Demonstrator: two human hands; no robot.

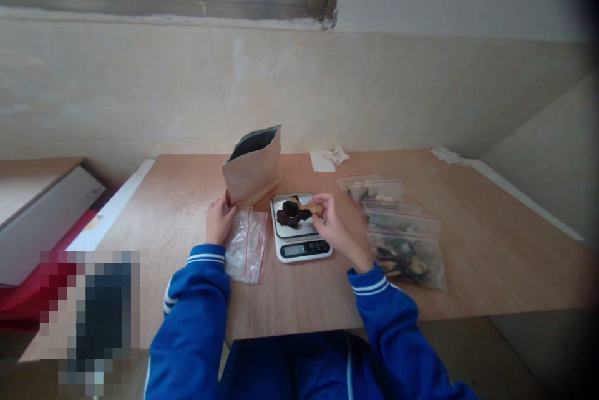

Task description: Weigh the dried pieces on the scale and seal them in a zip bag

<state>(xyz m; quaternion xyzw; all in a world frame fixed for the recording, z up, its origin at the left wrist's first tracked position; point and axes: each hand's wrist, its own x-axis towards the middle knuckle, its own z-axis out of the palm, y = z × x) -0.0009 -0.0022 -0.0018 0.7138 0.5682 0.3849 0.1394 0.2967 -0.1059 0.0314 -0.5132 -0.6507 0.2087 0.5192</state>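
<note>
Right hand [331, 223], centre of frame: thumb and fingers pinch a tan dried fungus piece [316, 208] over the digital scale [305, 256]; it is probably light, stiff and brittle, best held gently. Left hand [219, 221], left of centre: fingers curl beside the kraft pouch [255, 172], their grip unclear.

Royal-blue sleeves [194, 309] have white-striped cuffs [206, 258]. Beside the left hand [219, 222]: a tan bag [255, 172], dark inside, and clear bags [246, 244] with red stripes. Between the hands: a white scale [281, 239] with a black panel [306, 249], bearing dark-brown pieces [286, 216]. In the right hand [336, 225]: a yellowish-tan piece [314, 208].
</note>
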